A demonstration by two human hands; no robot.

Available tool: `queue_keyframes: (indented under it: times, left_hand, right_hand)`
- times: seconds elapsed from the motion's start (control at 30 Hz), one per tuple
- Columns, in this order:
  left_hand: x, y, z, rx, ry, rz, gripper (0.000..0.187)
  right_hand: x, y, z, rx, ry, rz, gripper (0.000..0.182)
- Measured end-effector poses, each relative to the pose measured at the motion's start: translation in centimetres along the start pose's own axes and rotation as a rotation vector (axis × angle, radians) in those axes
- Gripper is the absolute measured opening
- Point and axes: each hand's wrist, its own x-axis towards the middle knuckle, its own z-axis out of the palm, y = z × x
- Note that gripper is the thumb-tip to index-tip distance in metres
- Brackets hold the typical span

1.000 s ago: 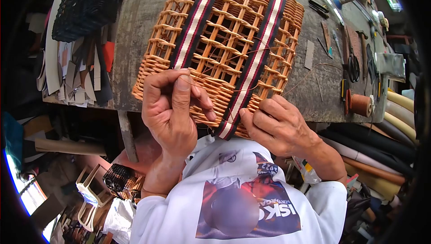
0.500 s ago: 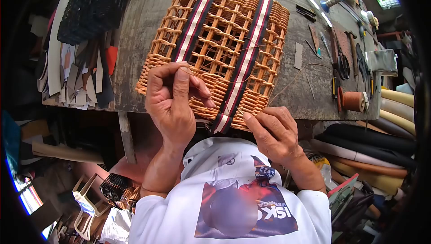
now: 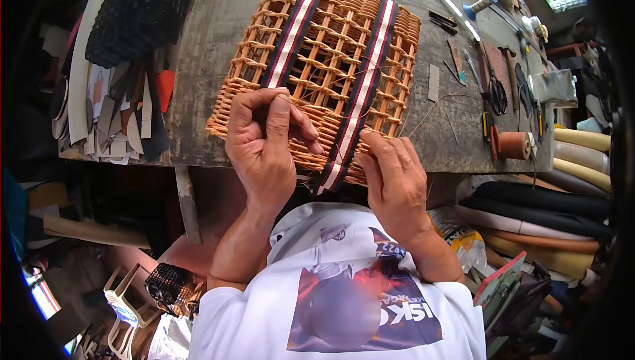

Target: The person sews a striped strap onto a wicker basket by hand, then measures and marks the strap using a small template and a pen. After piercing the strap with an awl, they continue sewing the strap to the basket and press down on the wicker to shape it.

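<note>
A wicker basket (image 3: 321, 72) lies on its side in front of me, with two dark straps striped in cream and red running along it. My left hand (image 3: 264, 138) is raised over the basket's lower left part, thumb and forefinger pinched on a thin thread (image 3: 324, 112) that stretches toward the right strap (image 3: 360, 95). Close by that strap's lower right edge is my right hand (image 3: 395, 171), its fingers bent against the wickerwork. What lies between its thumb and fingers is hidden.
On the worn table (image 3: 423, 135) to the right lie scissors (image 3: 495, 95), a hammer (image 3: 510, 69) and a brown thread spool (image 3: 514, 145). A dark woven basket (image 3: 139, 12) and material scraps (image 3: 126, 108) are at the left. Rolled sheets (image 3: 542, 221) are stacked at the lower right.
My right hand has moved up along the strap's edge, its forefinger now higher on the basket. The left hand keeps its pinch and sits slightly further right in view.
</note>
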Motion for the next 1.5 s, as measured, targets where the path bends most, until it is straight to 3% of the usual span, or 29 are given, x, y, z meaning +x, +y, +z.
queue_keyframes:
  times: [0.07,0.43,0.57,0.67,0.73,0.8,0.9,1.03,1.17,1.27,1.4,1.43,1.5]
  left_hand:
    - [-0.1,-0.1,-0.1,0.002,-0.008,0.021,0.01]
    - [-0.5,0.1,-0.1,-0.006,-0.015,0.015,0.01]
    - [-0.4,0.2,-0.1,0.007,-0.02,-0.002,0.01]
    - [-0.3,0.4,0.0,0.007,-0.03,0.0,0.01]
    - [-0.2,0.5,-0.2,0.008,-0.055,0.006,0.011]
    - [-0.2,0.6,0.3,-0.024,-0.045,-0.043,0.01]
    - [-0.4,0.1,0.9,-0.089,-0.068,-0.095,0.009]
    - [-0.9,-0.6,3.2,-0.113,-0.108,-0.23,0.009]
    - [0.0,-0.2,4.6,-0.055,-0.187,-0.33,0.01]
    - [2.0,1.1,4.6,0.199,-0.321,-0.316,0.011]
    - [3.7,0.7,4.3,0.209,-0.412,-0.286,0.014]
    - [3.6,0.1,4.3,0.184,-0.379,-0.281,0.013]
    - [3.4,-1.0,3.9,0.126,-0.332,-0.289,0.013]
  right_hand:
    - [-0.6,0.0,-0.4,0.006,0.044,0.053,0.02]
    - [-0.2,-0.1,1.5,-0.102,0.114,-0.088,0.021]
    - [-0.5,-0.1,0.9,-0.134,0.126,-0.082,0.03]
    - [-2.7,-1.4,0.0,-0.222,0.367,-0.072,0.035]
    - [-6.7,-1.1,1.2,0.006,0.298,-0.251,0.042]
    - [-7.3,-1.3,2.2,0.144,0.008,-0.197,0.043]
    - [-7.5,-0.6,3.6,0.032,0.097,0.032,0.035]
    - [-7.5,1.3,2.7,-0.071,0.208,0.172,0.027]
    - [-7.8,3.6,3.1,0.342,0.134,0.436,0.031]
    - [-7.5,3.8,5.6,0.703,0.28,0.554,0.034]
    - [-7.6,5.0,8.8,1.7,0.445,0.672,0.044]
    - [-7.1,5.3,9.3,1.778,0.533,0.709,0.052]
    - [-6.3,5.8,9.0,1.893,0.419,0.713,0.062]
